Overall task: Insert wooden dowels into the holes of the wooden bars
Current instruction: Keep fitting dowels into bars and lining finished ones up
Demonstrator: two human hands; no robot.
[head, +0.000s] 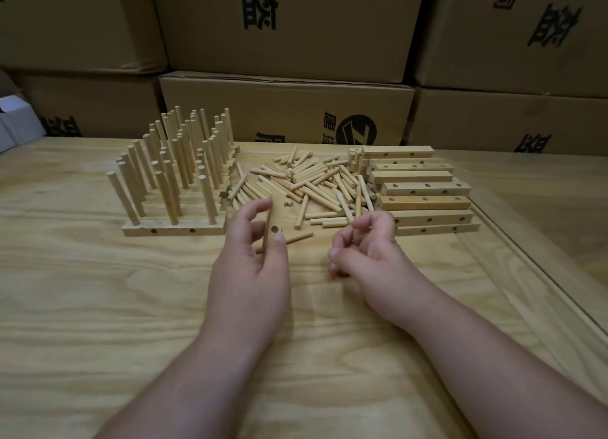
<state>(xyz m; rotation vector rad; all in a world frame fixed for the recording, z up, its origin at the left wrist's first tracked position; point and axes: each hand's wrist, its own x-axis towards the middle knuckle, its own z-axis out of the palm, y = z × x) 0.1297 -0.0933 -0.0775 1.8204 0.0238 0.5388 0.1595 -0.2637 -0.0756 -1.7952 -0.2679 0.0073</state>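
Observation:
My left hand (253, 261) grips a short wooden bar (272, 220) between thumb and fingers, holding it on end with a hole facing me. To its right, my right hand (368, 251) is curled round a few wooden dowels (358, 205) whose ends stick up above the fingers. Both hands hover over the table just in front of a loose pile of dowels (306, 180). The held bar has no dowel in the hole I can see.
Bars with upright dowels in them (174, 172) stand in rows at the left. A stack of bars with bare holes (424, 188) lies at the right. Cardboard boxes (286, 106) wall off the back. The plywood table (131, 307) has a raised strip along its right side.

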